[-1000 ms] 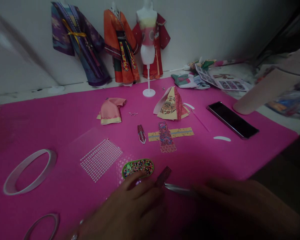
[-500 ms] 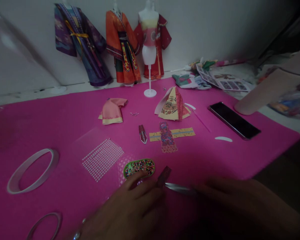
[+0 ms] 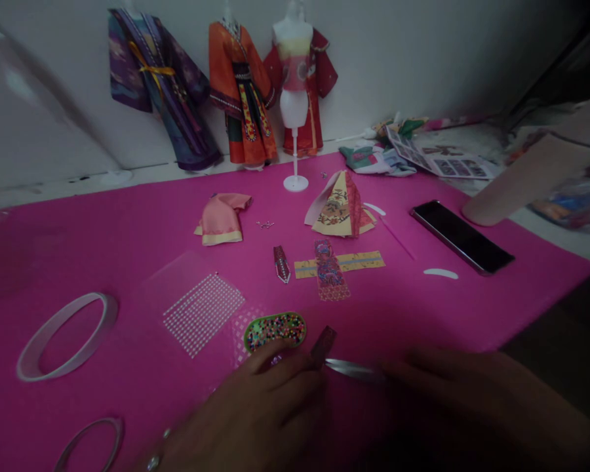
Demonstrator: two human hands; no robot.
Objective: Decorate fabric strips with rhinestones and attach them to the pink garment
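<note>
My left hand [image 3: 255,413] rests low on the pink mat [image 3: 103,242], its fingers pinching the lower end of a small dark red paper strip [image 3: 323,345]. My right hand [image 3: 472,406] is closed round metal tweezers [image 3: 354,370], whose tip touches that strip. Just behind my left fingers lies a green oval tray of coloured beads [image 3: 274,330]. Further back a patterned red piece crosses a yellow paper band [image 3: 339,262], with a narrow red strip [image 3: 280,263] to its left.
A sheet of small pearl stickers [image 3: 201,313] and two tape rings [image 3: 61,335] lie at the left. A phone [image 3: 461,236] lies at the right. Three dressed doll mannequins [image 3: 240,92] stand against the wall, with folded paper garments [image 3: 339,206] before them.
The view has shifted slightly. Both hands stay in place, with the tweezers still at the strip.
</note>
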